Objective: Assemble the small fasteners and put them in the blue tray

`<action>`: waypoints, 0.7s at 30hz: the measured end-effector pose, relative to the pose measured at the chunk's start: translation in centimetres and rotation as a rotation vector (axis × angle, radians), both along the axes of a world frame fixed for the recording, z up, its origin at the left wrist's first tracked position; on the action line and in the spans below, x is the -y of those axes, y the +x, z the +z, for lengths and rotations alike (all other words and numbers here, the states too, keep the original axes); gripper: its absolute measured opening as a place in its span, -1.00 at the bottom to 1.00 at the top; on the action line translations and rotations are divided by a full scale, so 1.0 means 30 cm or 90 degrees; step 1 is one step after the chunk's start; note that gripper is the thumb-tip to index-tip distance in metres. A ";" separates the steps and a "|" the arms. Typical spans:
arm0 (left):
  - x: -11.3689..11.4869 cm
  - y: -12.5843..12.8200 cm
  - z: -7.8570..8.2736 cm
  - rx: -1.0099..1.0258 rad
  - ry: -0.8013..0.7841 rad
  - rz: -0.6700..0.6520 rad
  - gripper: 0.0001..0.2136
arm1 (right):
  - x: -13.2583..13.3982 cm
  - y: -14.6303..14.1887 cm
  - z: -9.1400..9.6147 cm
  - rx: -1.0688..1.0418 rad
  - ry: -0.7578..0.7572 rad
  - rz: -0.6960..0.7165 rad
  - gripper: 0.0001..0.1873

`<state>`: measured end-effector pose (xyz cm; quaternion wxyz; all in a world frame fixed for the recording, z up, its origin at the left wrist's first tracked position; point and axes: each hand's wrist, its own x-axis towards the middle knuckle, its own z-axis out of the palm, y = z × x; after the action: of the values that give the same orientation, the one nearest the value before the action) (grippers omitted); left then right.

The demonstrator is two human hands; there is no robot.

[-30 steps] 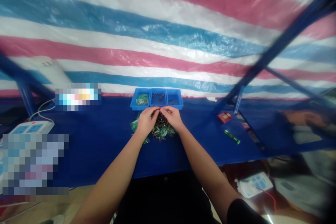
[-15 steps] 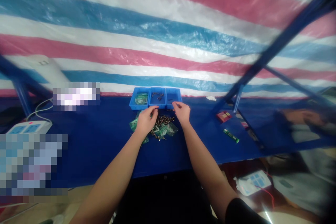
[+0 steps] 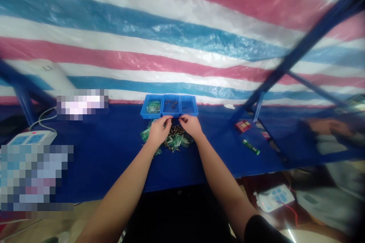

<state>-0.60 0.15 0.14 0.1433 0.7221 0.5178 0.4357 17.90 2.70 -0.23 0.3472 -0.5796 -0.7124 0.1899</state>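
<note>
Just in front of the blue bins, my left hand [image 3: 160, 128] is closed, thumb and fingers pinched on something too small to make out. My right hand [image 3: 191, 125] faces it a short way off, also pinched; its fingertips hide whatever they hold. Below both lies a heap of small dark and brass-coloured metal parts [image 3: 175, 131] mixed with green-tinted clear packets [image 3: 179, 142]. The left blue bin [image 3: 143, 113] holds similar green packets. A few dark parts lie in the middle blue bin [image 3: 171, 113], and a small dark piece sits in the right blue bin [image 3: 194, 110].
On the blue table [image 3: 108, 159], a red box [image 3: 243, 125] and a green tube [image 3: 251, 147] lie to the right. At left is a power strip [image 3: 42, 136] with cables. Blue frame bars [image 3: 258, 106] rise at both sides. Another person's hands [image 3: 327, 126] are blurred at far right.
My right hand has moved left and slightly down, from the right bin's front edge toward my left hand. My left hand has stayed almost in place.
</note>
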 end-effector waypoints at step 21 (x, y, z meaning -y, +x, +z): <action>0.000 0.000 0.000 -0.021 0.000 -0.007 -0.76 | 0.009 -0.011 0.001 0.193 -0.072 -0.005 -0.73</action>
<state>-0.60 0.16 0.13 0.1372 0.7323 0.5157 0.4230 17.58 2.41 -0.20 0.2036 -0.6228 -0.7426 0.1387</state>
